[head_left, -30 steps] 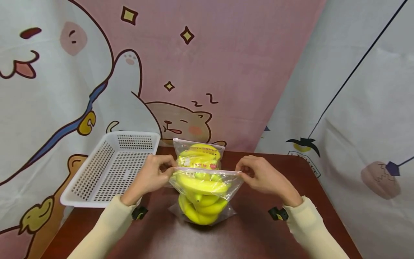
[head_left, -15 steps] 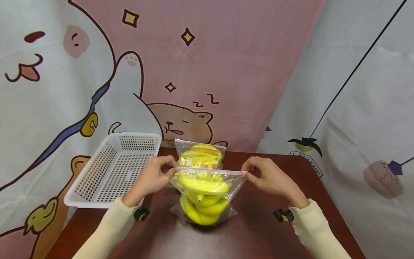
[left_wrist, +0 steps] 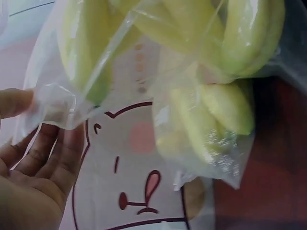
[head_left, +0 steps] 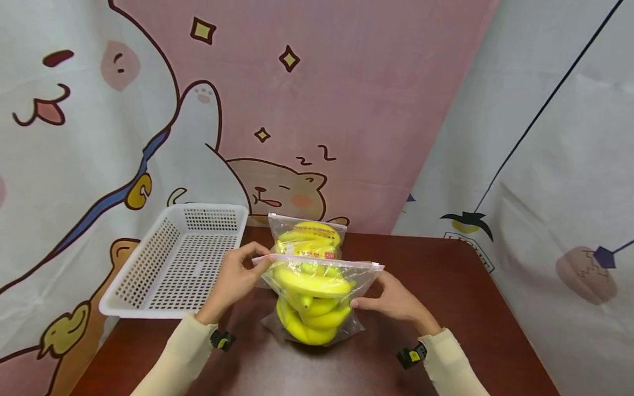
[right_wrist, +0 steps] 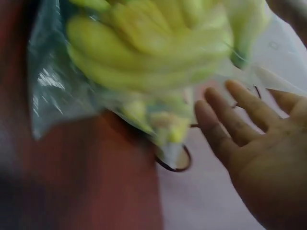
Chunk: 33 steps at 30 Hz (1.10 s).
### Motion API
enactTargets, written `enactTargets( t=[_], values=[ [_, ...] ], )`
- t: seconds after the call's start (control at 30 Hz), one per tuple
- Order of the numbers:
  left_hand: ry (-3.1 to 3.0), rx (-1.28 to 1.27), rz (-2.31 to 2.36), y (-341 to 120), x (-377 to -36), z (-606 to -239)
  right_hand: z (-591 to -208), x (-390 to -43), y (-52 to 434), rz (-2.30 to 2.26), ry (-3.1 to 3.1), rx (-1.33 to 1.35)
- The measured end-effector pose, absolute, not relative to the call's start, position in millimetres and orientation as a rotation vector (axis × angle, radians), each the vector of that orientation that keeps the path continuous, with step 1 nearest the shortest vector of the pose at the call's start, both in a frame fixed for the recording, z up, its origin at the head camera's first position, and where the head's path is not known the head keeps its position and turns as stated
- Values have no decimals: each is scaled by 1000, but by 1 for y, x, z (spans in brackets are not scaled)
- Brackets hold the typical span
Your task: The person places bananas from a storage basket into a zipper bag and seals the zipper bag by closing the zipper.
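A clear zip-top bag stands upright on the table with a bunch of yellow bananas inside. Its pale zip strip runs across the top. My left hand pinches the bag's upper left corner; in the left wrist view the thumb lies on one face and the fingers on the other. My right hand is at the bag's right side, its thumb by the bananas and the other fingers partly hidden behind the plastic. The right wrist view shows those fingers straight and spread, pinching nothing.
Right behind stands a second zip-top bag with bananas and printed lettering. A white perforated plastic basket sits at the left on the dark red table. A cartoon-printed cloth hangs along the back and sides.
My right hand has let go of the bag's upper right corner and moved down and inward to its side. The left hand stays at its corner, and the zip strip's right end now stands free.
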<state>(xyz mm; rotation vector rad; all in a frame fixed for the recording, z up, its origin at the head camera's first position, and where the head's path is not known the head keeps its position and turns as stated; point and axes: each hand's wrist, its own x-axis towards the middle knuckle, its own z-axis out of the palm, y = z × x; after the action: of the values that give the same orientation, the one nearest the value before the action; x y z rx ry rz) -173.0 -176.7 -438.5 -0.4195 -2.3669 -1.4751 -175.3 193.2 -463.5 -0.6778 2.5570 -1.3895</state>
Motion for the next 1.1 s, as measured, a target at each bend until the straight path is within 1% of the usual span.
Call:
enactTargets(
  t=[0.17,0.27,0.37,0.43,0.5,0.63,0.73,0.83,1.1],
  values=[
    [-2345,-376,-1658,-177,-171,-458,-484,-173,180,-1512,2562,-729],
    [-2310,-473,-1806,-177,-170,-472,-492,-171,178,-1576,2631,-762],
    [-2273,-626,-1930,-174,-168,-485,-496,-169,179,-1664,2684,-774],
    [-2269,-665,-1971,-169,-165,-490,-497,-168,182,-1729,2695,-761],
    [-2260,-675,-2003,-162,-163,-493,-496,-167,187,-1762,2706,-750],
    [-2246,-611,-2037,-141,-159,-496,-493,-166,202,-1766,2712,-702],
    [-2268,-571,-2018,-122,-157,-496,-490,-166,218,-1710,2748,-620],
    [-2319,-519,-1962,-101,-156,-495,-488,-166,236,-1628,2800,-472],
    [-2451,-413,-1848,-45,-169,-487,-479,-174,279,-1353,2917,-87]
  ],
)
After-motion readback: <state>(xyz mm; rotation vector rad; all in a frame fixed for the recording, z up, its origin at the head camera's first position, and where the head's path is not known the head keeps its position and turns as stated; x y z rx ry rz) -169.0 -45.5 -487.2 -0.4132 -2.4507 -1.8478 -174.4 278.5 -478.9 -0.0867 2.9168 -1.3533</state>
